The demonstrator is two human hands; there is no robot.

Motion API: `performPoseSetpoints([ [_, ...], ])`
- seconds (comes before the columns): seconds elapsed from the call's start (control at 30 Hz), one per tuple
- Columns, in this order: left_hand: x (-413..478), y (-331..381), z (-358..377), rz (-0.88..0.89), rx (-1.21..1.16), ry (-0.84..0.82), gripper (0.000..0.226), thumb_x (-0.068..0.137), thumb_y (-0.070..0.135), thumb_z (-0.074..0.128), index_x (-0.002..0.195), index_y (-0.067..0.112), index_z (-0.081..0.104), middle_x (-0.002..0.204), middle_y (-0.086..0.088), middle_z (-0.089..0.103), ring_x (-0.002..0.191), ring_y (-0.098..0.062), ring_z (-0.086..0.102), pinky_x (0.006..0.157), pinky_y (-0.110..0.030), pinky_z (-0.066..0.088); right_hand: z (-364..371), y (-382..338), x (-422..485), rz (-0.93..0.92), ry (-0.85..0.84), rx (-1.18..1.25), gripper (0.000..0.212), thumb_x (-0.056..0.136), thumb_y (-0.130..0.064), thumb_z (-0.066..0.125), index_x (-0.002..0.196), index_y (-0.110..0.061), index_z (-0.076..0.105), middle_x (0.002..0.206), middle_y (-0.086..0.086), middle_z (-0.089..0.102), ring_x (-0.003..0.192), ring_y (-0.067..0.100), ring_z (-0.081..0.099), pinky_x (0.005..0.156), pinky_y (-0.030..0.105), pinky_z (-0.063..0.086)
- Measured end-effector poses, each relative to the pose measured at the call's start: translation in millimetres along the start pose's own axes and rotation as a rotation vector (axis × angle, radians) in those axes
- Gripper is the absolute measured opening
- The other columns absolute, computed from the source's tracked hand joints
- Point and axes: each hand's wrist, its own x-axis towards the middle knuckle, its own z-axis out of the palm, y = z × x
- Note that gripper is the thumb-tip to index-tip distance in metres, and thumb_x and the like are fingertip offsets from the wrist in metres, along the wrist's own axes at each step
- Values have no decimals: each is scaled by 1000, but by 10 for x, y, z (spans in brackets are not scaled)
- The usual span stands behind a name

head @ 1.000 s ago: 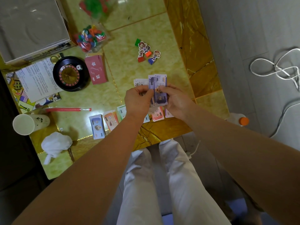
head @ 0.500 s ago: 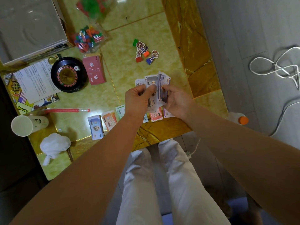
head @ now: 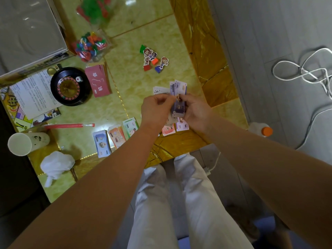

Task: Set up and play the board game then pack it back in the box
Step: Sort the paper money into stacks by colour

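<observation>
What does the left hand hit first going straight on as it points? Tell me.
The purple bills held in the right hand; the left hand seems to touch their edge with its fingertips.

To your left, a paper cup (head: 19,143) sits near the corner of the table (head: 197,42), a crumpled white tissue (head: 56,165) just beside it. To your right, an orange-capped bottle (head: 260,130) and a looped white cable (head: 305,72) lie on the floor (head: 269,24).

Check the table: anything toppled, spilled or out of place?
The character pawns lie toppled in a heap, not standing on their bases. A crumpled white tissue sits near the table edge. Nothing looks spilled.
</observation>
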Motion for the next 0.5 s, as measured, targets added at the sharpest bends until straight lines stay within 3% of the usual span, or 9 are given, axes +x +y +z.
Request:
performPoseSetpoints([
  [0.1,27,-22,32,-22,17,40,13,84,12,70,81,0,74,71,-9,67,63,-17,60,66,-33,52,-35,-30,-2,9,23,0,9,100,-9,41,104,-7,49,90,14,57,74,22,58,72,37,49],
  [0.17,26,-15,37,-56,4,63,16,81,16,75,77,1,72,73,-17,68,66,-30,64,65,-43,57,-68,-40,-14,13,23,15,14,100,-7,41,104,-2,53,95,18,59,79,25,59,79,41,49],
  [0.23,-6,26,65,-77,-25,31,18,82,17,75,76,1,70,74,-20,68,67,-38,64,62,-52,57,-107,-66,-38,5,12,32,21,100,-6,39,97,-2,59,87,14,65,77,23,61,81,40,50],
  [0.3,-50,71,115,-72,-84,-16,20,87,15,70,75,-1,69,74,-21,65,65,-34,59,61,-50,54,-161,-80,-42,13,7,45,25,101,-7,36,97,-6,61,76,7,69,71,19,63,75,37,50],
  [0.4,-74,77,176,-61,-95,-35,22,90,13,65,69,8,68,67,-17,64,61,-27,56,56,-38,50,-212,-89,-50,29,18,43,24,101,-8,35,102,-6,60,80,8,66,72,20,61,72,36,51],
  [0.5,-44,7,264,-27,-49,-30,19,92,12,62,83,-3,69,72,-28,62,65,-29,55,61,-46,51,-271,-109,-46,16,35,39,21,100,-6,38,102,-6,59,86,10,65,73,21,62,70,35,53],
])
